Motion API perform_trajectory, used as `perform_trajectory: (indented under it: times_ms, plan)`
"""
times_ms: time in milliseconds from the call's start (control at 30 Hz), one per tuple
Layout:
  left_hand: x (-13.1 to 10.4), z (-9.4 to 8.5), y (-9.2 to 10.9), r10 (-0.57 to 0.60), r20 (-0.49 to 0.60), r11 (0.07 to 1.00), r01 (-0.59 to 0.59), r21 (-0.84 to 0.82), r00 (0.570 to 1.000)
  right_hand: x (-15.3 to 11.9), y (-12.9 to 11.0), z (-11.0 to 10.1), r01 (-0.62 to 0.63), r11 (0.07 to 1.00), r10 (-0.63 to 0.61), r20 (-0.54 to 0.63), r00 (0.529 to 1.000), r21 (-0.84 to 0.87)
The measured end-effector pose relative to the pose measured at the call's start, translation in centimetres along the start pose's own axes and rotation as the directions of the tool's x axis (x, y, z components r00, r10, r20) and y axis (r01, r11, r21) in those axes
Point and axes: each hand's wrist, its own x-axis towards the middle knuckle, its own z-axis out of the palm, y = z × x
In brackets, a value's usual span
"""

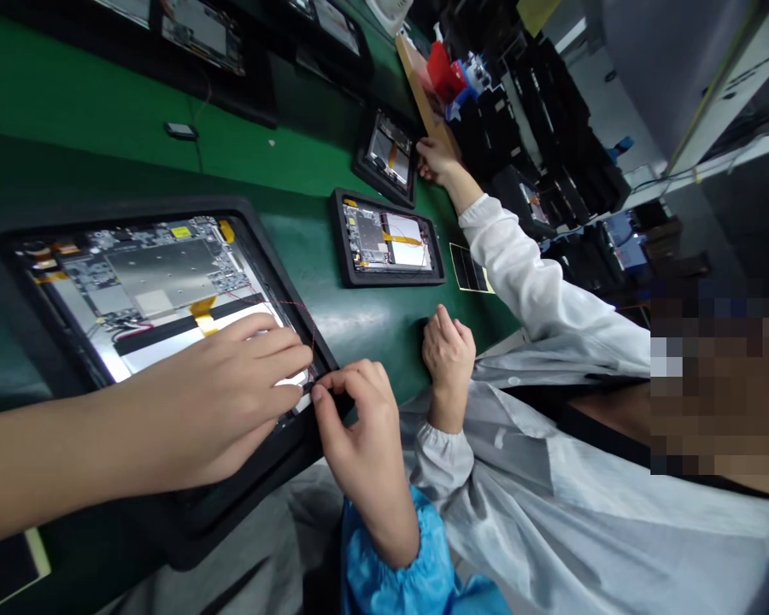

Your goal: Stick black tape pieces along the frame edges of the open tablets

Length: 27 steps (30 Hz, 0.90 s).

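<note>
An opened tablet (pixel 160 273) with bare circuit boards, yellow tape and a pale battery lies in a thick black foam frame (pixel 256 226). My left hand (pixel 224 393) reaches over its lower part, fingers bent and closed together; what they hold is hidden. At the tablet's near right edge, my right hand (pixel 365 427) is closed in a pinch of thumb and forefinger. A small black part (pixel 308 387) shows at its fingertips, close to those of my left hand. A thin red wire (pixel 301 306) loops from the board down toward both hands.
Two more opened tablets in black frames, one nearer (pixel 390 239) and one farther (pixel 390 152), lie on the green mat (pixel 295 256). A co-worker's hand (pixel 436 162) touches the farther one; the other hand (pixel 449 350) rests nearby. More framed devices (pixel 205 38) line the back.
</note>
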Motion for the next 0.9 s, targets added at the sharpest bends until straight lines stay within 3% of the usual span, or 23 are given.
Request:
perform_trajectory:
  times_ms: [400,900]
  plan:
    - [0.4,-0.4,-0.1,0.041,0.002,0.999,-0.041,-0.031,0.999,0.5,-0.1,0.7,0.109,0.991,-0.109,0.006,0.994,-0.074]
    - [-0.3,0.6,-0.4,0.081,0.028,0.997,-0.081,0.008,0.996,0.3,-0.2,1.4,0.065,0.974,-0.073,-0.028,0.997,-0.215]
